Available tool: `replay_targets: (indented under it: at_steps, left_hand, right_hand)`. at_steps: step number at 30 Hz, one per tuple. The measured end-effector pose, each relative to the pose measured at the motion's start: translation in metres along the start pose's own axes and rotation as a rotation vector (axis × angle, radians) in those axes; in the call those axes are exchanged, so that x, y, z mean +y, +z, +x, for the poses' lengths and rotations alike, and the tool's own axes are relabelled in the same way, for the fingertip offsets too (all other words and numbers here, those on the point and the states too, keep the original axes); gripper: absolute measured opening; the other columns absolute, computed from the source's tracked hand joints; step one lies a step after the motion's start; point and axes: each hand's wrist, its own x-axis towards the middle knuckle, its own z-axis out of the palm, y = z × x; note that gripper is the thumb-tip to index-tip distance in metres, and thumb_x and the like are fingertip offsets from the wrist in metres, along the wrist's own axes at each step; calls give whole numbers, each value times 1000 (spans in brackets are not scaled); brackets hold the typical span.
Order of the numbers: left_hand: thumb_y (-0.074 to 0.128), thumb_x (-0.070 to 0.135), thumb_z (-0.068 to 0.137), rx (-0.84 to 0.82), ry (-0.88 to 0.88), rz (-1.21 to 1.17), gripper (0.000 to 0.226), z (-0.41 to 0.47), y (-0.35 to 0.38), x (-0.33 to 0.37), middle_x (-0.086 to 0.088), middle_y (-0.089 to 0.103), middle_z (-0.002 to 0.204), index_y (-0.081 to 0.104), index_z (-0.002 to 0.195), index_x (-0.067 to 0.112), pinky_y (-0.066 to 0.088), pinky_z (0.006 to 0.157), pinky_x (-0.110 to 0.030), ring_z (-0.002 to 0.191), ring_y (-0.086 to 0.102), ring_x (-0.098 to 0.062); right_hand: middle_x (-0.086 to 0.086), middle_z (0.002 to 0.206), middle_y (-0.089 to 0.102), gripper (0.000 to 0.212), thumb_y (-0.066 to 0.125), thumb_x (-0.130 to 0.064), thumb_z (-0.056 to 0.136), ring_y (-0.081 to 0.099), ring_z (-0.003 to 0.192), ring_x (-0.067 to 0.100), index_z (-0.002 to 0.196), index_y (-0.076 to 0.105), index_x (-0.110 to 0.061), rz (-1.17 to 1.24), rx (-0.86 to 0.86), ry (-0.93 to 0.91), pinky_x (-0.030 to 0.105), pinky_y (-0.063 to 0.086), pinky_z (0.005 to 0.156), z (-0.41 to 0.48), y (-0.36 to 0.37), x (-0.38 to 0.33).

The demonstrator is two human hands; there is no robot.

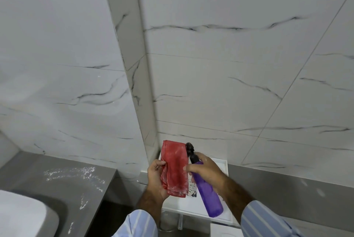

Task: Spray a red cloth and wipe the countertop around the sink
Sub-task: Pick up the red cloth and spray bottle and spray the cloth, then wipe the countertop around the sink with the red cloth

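Note:
My left hand (155, 179) holds a folded red cloth (174, 167) upright in front of me, its surface flecked with white. My right hand (206, 169) grips a purple spray bottle (207, 192) by the neck. The bottle's black nozzle (190, 149) points at the cloth's top right edge. The grey countertop (63, 177) lies at the lower left, streaked with white residue. A white sink (21, 215) sits at the bottom left corner.
White marble-look tiled walls meet in a corner just behind my hands. A white shelf or tray (223, 164) juts from the wall below the bottle. A grey band (287, 181) runs along the right wall's foot. Both forearms wear blue striped sleeves.

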Motion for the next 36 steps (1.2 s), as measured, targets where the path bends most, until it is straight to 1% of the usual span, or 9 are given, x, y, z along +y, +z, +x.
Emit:
replay_targets:
  at_steps: [7,11,18,21,24,27,30,33,36]
  left_hand:
    - [47,24,82,66,27,-11,48,1,-14,3,-21,63,102,54,125,5,49,94,-46,96,61,-42]
    - [48,26,83,82,33,19,49,6,-19,2,-21,63,106,54,127,5,47,99,-48,103,59,-43]
    - [51,26,79,73,34,50,52,4,-28,7,-23,63,108,57,125,2,50,94,-47,97,62,-42]
    - [49,28,81,77,21,46,52,-1,-32,7,-23,65,103,56,125,1,51,93,-47,95,64,-42]
    - [52,29,81,89,17,24,55,-13,-34,5,-24,65,107,56,128,1,50,97,-49,98,63,-43]
    - [58,28,80,61,35,24,61,-36,-39,5,-27,62,118,56,134,-2,46,108,-55,102,63,-45]
    - [71,22,79,3,-8,75,74,-68,-43,8,-31,59,129,54,143,-10,47,108,-57,108,63,-49]
    - [74,13,81,-53,-63,132,72,-106,-54,17,-36,58,135,51,146,-11,52,104,-59,117,62,-53]
    - [68,2,82,-82,1,174,78,-137,-75,41,-39,57,135,39,152,-9,51,105,-61,118,62,-55]
  right_hand:
    - [-9,107,78,12,84,-21,87,70,105,11,99,82,-19,21,188,-144,19,49,87,42,-5,41]
    - [-11,119,70,13,83,-16,87,61,121,17,99,78,-13,44,235,-166,32,39,109,68,-3,64]
    - [4,101,79,15,83,-26,87,74,95,28,99,74,-26,-25,283,-161,5,46,67,89,-6,90]
    - [8,110,69,73,89,-22,81,71,93,32,144,51,-23,-31,170,-141,5,52,65,87,-11,86]
    - [-10,148,43,116,96,-32,70,49,131,17,160,23,-34,-42,292,-180,35,45,111,63,-18,80]
    - [-11,117,70,53,76,-70,78,66,101,13,122,61,-45,-32,579,-414,13,53,87,16,-21,70]
    - [0,75,74,57,67,-82,75,68,65,16,90,73,-27,73,346,-417,18,56,64,-15,4,48]
    - [10,97,82,56,79,-62,79,79,92,28,110,77,-15,115,-56,-136,41,62,88,-10,46,20]
    - [19,114,80,46,82,-33,85,78,104,33,120,75,-4,213,-347,53,38,62,86,6,88,-12]
